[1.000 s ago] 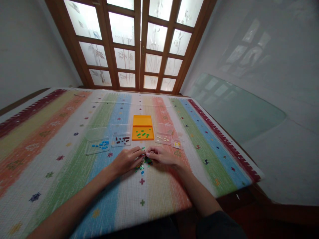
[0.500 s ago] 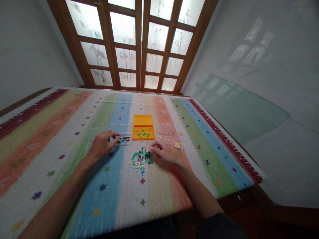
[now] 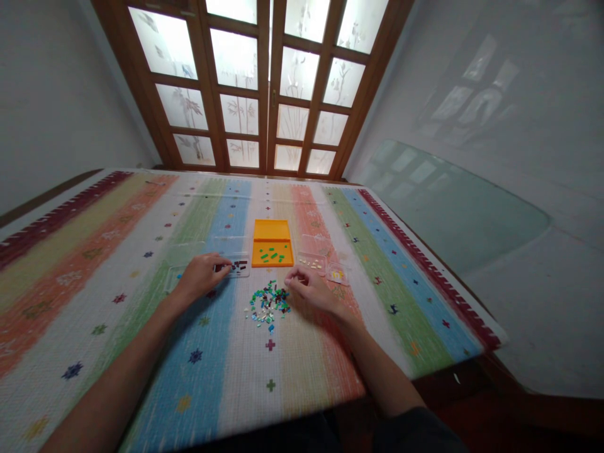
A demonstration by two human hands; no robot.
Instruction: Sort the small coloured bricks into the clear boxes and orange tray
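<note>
Pieces [image 3: 270, 301], all tiny, lie in a messy pile on the striped cloth [image 3: 410, 302] that covers the counter [image 3: 250, 390]; green, blue, dark brown and white ones are mixed up, and one blue piece [image 3: 270, 328] sits at the near edge of the pile; your left hand [image 3: 201, 275] is left of the pile and a bit farther off, with its fingertips bent over a clear box [image 3: 246, 272] of dark brown pieces [image 3: 243, 263]; its finger and thumb are close together, but I cannot tell if they pinch a piece; your right hand [image 3: 311, 290] is just right of the pile, with its fingers curled in and the thumb close to the tips; I cannot tell if it has something small in it.

Past the pile, on the far side, an orange case [image 3: 272, 230] lies open, with green pieces [image 3: 272, 255] spread in its near half; another clear box [image 3: 173, 286] is at the left, partly hidden by your left hand, and a bit of blue [image 3: 179, 277] shows in it; right of the orange case is a third clear box [image 3: 321, 272] with cream pieces [image 3: 314, 263], and just beside it, farther right, a smaller clear box [image 3: 344, 282] with yellow pieces [image 3: 335, 274]; wooden doors [image 3: 263, 126] stand at the far end.
</note>
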